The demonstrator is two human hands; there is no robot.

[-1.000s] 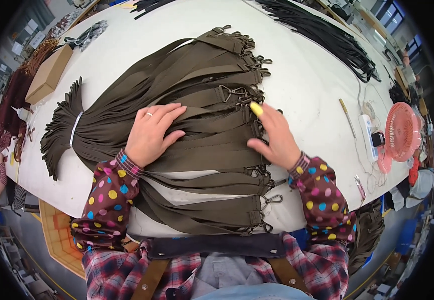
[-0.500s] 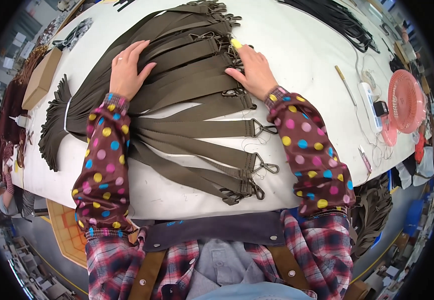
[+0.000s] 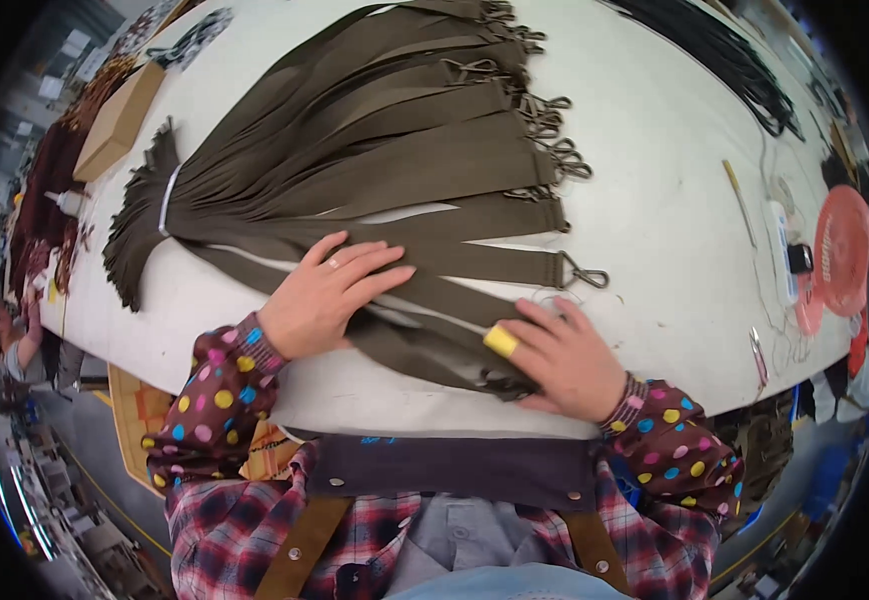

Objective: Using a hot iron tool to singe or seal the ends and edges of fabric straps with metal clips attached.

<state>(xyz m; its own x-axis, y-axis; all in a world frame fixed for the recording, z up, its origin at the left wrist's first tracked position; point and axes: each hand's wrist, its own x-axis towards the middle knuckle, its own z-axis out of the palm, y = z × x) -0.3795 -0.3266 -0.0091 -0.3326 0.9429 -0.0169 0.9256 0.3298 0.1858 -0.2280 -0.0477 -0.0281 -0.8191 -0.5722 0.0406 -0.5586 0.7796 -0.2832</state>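
Observation:
A large bundle of dark olive webbing straps point(image 3: 395, 150) fans out across the white table. A pale band point(image 3: 169, 200) cinches it at the left, and metal snap hooks point(image 3: 587, 272) are fixed to the straps' right ends. My left hand point(image 3: 327, 300), wearing a ring, lies over the nearest straps with its fingers stretched out and slightly apart. To its right, my right hand point(image 3: 573, 362) rests spread on the near strap ends, covering the hooks there. One of its fingers has a yellow wrap point(image 3: 501, 341). What lies beneath the right palm is hidden.
A cardboard box point(image 3: 120, 122) and a small white bottle point(image 3: 67, 201) stand at the left. Black cords point(image 3: 715, 65) lie at the far right. Nearer are a yellow-handled tool point(image 3: 739, 200), a power strip point(image 3: 783, 250), a pink basket point(image 3: 843, 250) and small snips point(image 3: 758, 357).
Both hands have come nearer to me from the upper straps: the left onto the near straps' middle, the right onto their hooked ends. The view has shifted slightly, and the near straps sit closer together.

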